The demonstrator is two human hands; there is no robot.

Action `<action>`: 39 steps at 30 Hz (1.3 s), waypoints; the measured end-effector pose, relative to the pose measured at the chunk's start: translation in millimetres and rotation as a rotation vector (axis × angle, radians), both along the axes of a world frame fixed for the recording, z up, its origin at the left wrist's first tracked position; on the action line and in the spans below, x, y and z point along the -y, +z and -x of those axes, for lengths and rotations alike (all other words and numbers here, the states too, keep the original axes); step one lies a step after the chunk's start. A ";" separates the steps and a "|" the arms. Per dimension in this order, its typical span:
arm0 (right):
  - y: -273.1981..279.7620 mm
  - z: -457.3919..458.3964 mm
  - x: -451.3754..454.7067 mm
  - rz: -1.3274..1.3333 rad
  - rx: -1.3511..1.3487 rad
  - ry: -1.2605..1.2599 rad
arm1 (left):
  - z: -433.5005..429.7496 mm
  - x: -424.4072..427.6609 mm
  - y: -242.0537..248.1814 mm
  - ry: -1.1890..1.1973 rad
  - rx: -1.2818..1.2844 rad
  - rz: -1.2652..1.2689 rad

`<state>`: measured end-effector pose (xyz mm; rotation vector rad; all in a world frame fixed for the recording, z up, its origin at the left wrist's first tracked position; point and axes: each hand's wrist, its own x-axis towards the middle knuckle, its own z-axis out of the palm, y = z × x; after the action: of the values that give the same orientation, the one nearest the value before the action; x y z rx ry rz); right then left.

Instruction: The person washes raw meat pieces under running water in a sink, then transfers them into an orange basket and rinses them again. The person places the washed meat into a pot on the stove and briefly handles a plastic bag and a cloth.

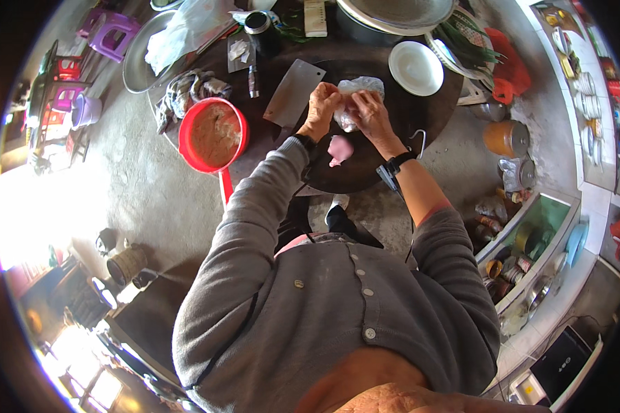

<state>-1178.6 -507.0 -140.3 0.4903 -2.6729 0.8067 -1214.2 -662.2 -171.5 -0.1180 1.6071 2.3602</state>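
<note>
Both my hands are on a clear plastic bag [362,84] over a round dark board on the table. My left hand [321,107] pinches the bag's near left edge. Fingers of my right hand [370,114] grip its right side; what the bag holds is partly hidden by them. Just below the bag lies a piece of pink raw meat [340,149]. A cleaver [295,93] with a broad metal blade rests left of my left hand. To the right of my right wrist is a metal hook [419,142].
A red long-handled plastic scoop [242,129] with brown contents stands at the table's left edge, beside a crumpled cloth [188,95]. A white bowl [416,68] sits at right, near green leafy stalks [462,44]. A dark jar [262,38] and large basin [398,13] stand behind.
</note>
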 end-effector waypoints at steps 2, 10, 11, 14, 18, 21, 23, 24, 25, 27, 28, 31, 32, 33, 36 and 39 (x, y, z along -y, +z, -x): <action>-6.0 5.6 1.6 0.009 -0.004 -0.008 | -7.6 0.7 16.9 -0.083 -0.148 0.002; -22.1 21.7 2.2 -0.020 0.047 -0.048 | -14.5 -7.7 50.1 -0.127 -0.294 0.400; -21.4 19.9 -1.0 0.082 0.079 -0.065 | -18.7 -5.1 47.4 -0.108 -0.345 0.630; -17.7 13.8 -11.6 0.300 0.035 -0.093 | -35.4 0.6 34.3 -0.232 -0.363 0.924; -17.6 2.6 -19.7 -0.010 -0.060 -0.286 | -52.6 5.8 14.0 -0.324 -0.646 1.151; -19.9 -15.2 -28.2 -0.279 0.070 -0.451 | -61.2 0.2 2.6 -0.334 -0.639 1.311; -20.7 -26.8 -32.5 -0.368 0.058 -0.413 | -65.2 -3.9 -1.1 -0.297 -0.657 1.402; -20.6 -34.2 -34.2 -0.379 0.067 -0.372 | -66.5 -6.2 -1.8 -0.286 -0.672 1.444; -20.5 -39.9 -35.1 -0.380 0.037 -0.327 | -66.6 -7.9 -2.0 -0.263 -0.674 1.445; -19.2 -47.8 -36.7 -0.459 0.044 -0.206 | -65.5 -11.6 -1.0 -0.220 -0.672 1.456; -17.7 -48.9 -37.5 -0.486 0.002 -0.147 | -62.8 -12.9 -0.1 -0.197 -0.612 1.433; -7.9 -42.1 -40.9 -0.490 0.052 0.002 | -51.0 -14.5 2.3 -0.147 -0.425 1.293; -2.5 -37.2 -42.2 -0.479 0.067 0.047 | -44.0 -18.4 2.6 -0.102 -0.265 1.322; 4.4 -31.9 -43.9 -0.506 0.155 0.082 | -36.5 -22.5 3.1 -0.055 -0.111 1.350; 33.2 -11.9 -47.2 -0.325 0.135 0.149 | -16.3 -9.7 10.2 -0.051 -0.049 1.186; 67.9 6.6 -49.6 -0.143 0.007 0.220 | 14.5 3.4 29.4 -0.105 0.077 0.887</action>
<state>-1185.2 -457.4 -72.4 0.8303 -2.7281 0.6766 -1228.7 -665.6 -142.1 -0.2823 2.4095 1.3890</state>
